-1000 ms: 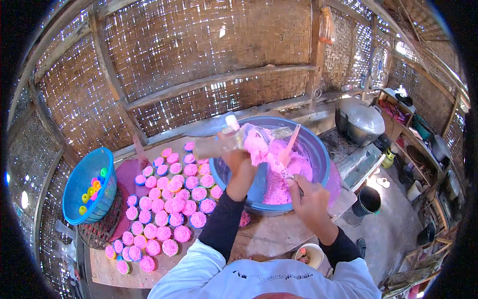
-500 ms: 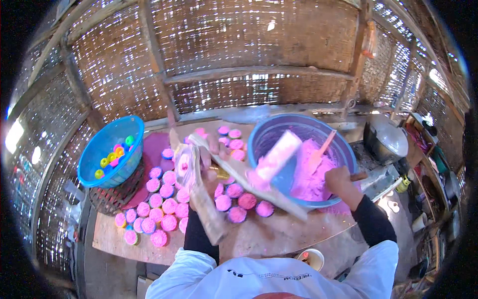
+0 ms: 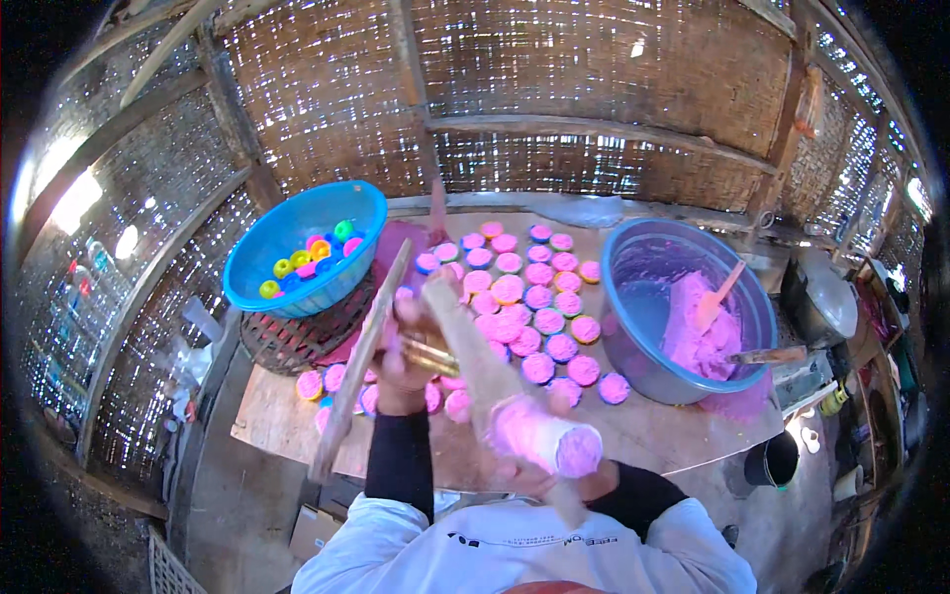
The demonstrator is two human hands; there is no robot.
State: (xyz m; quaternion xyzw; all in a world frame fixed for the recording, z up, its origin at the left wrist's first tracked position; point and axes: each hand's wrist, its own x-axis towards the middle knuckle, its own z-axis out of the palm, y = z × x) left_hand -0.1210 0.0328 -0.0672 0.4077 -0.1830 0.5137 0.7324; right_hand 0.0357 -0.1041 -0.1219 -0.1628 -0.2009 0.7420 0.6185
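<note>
Both my hands are at a wooden hand press with long bars, blurred by motion. My left hand (image 3: pixel 401 371) is wrapped round it between a long bar (image 3: pixel 361 366) and a brass-coloured metal part (image 3: pixel 432 354). From the press sticks a white tube (image 3: pixel 534 434) smeared with pink, its end filled with pink paste. My right hand (image 3: pixel 592 482) is closed around the tube end and the bar beneath it; some of its fingers are hidden. Small coloured cups topped with pink paste (image 3: pixel 537 368) stand in rows beyond the press.
At the right, a blue-grey basin (image 3: pixel 623 337) holds pink paste (image 3: pixel 698 332), a pink spatula (image 3: pixel 719 294) and a wooden-handled tool (image 3: pixel 767 355). A blue bowl (image 3: pixel 327 292) of colourful small pieces rests on a woven basket (image 3: pixel 297 342) at the left. A lidded pot (image 3: pixel 826 302) stands far right.
My right hand has let go of the wooden-handled tool in the basin and come to the press. The tube has swung from over the basin toward my body. The view has shifted.
</note>
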